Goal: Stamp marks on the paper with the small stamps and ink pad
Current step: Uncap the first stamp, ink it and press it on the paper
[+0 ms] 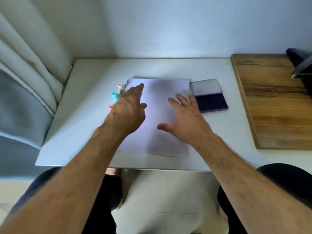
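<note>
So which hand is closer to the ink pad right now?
Right. The right hand has fingertips beside the ink pad; the left hand is across the paper, by the stamps.

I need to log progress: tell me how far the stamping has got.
Done: only setup. The ink pad lies open beside the paper, which shows no marks. In hand: nothing; the left hand and right hand hover open over the sheet. Left: picking a stamp from the left, inking, stamping.
</note>
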